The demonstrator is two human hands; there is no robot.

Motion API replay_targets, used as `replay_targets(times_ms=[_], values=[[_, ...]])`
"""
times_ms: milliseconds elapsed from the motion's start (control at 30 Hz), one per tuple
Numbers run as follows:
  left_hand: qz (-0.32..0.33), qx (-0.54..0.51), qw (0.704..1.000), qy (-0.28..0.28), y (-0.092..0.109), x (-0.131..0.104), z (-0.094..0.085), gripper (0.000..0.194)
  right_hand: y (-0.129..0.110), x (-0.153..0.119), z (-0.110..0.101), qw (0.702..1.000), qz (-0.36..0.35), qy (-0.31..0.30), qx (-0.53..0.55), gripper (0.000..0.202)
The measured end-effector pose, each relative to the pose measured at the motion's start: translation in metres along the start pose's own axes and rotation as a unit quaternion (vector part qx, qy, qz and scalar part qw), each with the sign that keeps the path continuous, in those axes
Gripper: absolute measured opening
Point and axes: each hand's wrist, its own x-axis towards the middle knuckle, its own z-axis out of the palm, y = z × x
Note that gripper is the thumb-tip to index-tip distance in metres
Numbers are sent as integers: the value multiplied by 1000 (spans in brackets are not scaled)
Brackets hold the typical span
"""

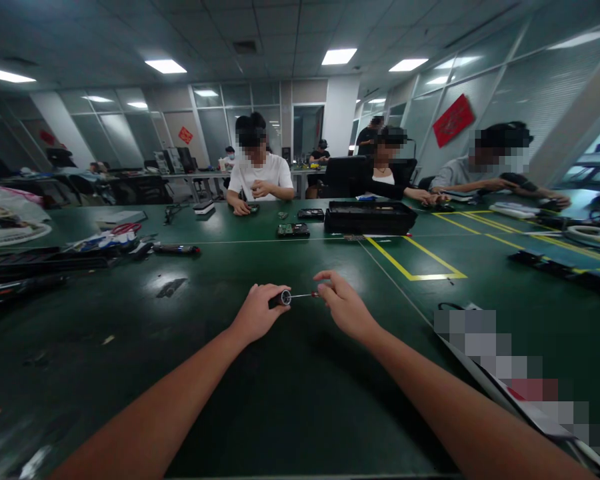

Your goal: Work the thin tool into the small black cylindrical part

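My left hand [260,308] is closed around a dark cylinder [285,297] whose round, silver-rimmed end faces me. A thin metal rod [301,295] reaches from beside this end to my right hand [344,305]. At the rod's right end is a small red piece [315,294], which my right thumb and fingertips pinch, with the index finger raised above it. It looks like a slim screwdriver, but its far tip is too small to make out. Both hands are just above the green tabletop [290,400].
Beyond my hands lie a green circuit board part [293,230] and a long black housing [370,218]. A dark screwdriver-like tool [176,249] rests left, near cables and black parts [45,259]. Yellow tape [437,276] marks the right. Co-workers [260,175] sit across the table.
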Motion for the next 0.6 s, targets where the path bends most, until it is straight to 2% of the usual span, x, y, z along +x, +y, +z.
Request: replay_targets(times_ms=[167,267,333,433,600], values=[[-10,13,1000,1,5,1,-1,36,-1,3,5,986,22,44,156,23],[13,20,1000,1,9,2,-3,37,6,9,8,938,107,74,321,27],[12,22,1000,-6,9,2,-2,37,12,13,8,914,155,121,354,24],[-2,20,999,-27,7,2,0,36,20,16,7,920,143,151,332,23],[-6,18,999,-33,5,1,3,37,24,15,9,952,68,125,271,30]])
